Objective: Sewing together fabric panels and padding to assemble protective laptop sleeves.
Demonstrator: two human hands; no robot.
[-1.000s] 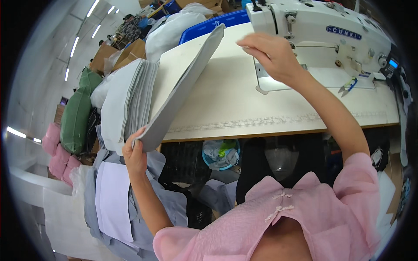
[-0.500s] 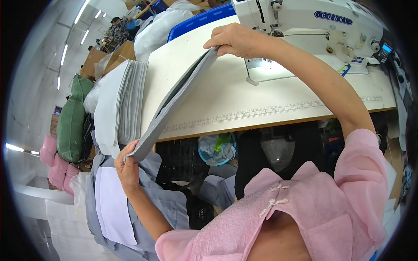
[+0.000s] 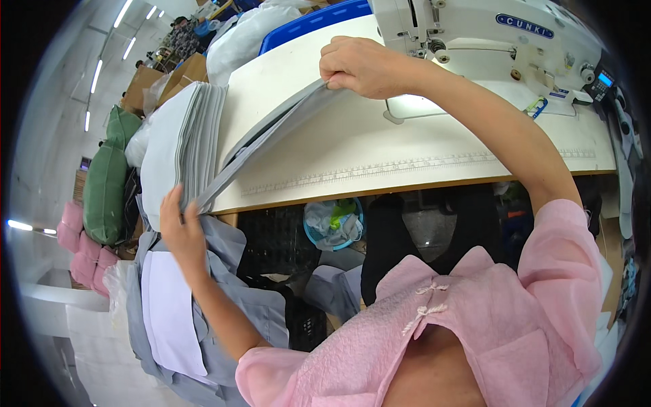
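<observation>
Grey fabric piece [image 3: 271, 136]: flat, thin, long, layered edges, stretched taut.

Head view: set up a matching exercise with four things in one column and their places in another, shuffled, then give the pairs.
Things:
1. grey fabric piece
2. sewing machine
3. stack of grey fabric
4. blue bowl of scraps

Places:
A. under the table
B. far right of the tabletop
C. left end of the table
D. held between left hand and right hand

Pairs: 1-D, 2-B, 3-C, 4-A
</observation>
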